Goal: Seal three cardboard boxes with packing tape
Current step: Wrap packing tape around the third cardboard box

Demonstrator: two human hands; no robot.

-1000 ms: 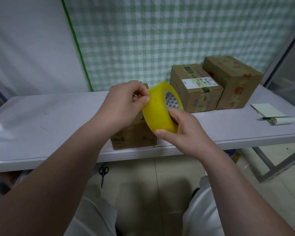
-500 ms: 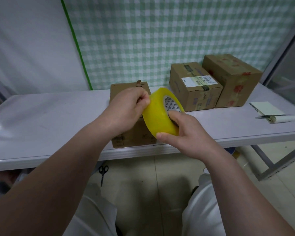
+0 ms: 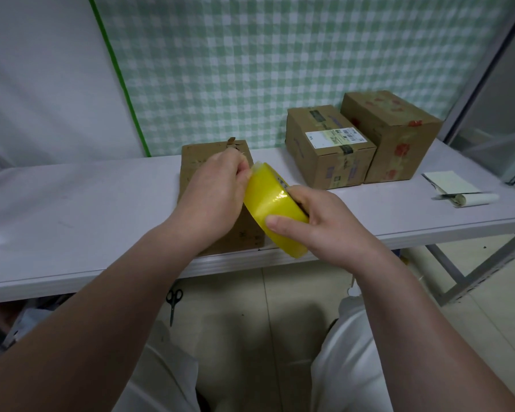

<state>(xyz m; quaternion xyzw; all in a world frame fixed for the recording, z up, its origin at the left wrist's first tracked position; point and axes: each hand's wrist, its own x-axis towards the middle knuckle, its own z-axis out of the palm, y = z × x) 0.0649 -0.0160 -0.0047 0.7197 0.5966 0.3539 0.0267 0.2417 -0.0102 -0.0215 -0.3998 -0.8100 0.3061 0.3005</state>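
My right hand (image 3: 315, 221) grips a yellow roll of packing tape (image 3: 272, 203), held above the near cardboard box (image 3: 199, 159) at the table's front edge. My left hand (image 3: 214, 191) pinches at the roll's upper edge with curled fingertips; whether a tape end is between them is hidden. Two more cardboard boxes stand at the back right: one with a white label (image 3: 327, 144), and a taller one with red marks (image 3: 396, 132) touching its right side.
The grey table (image 3: 87, 209) runs left to right in front of a green checked curtain. A notepad (image 3: 446, 181) and a paper roll with a pen (image 3: 470, 199) lie at the right end. Scissors (image 3: 173, 300) lie on the floor under the table.
Both hands have lowered the tape roll toward the near box and tilted it flatter. More of the box top shows now. My left hand keeps picking at the roll's edge.
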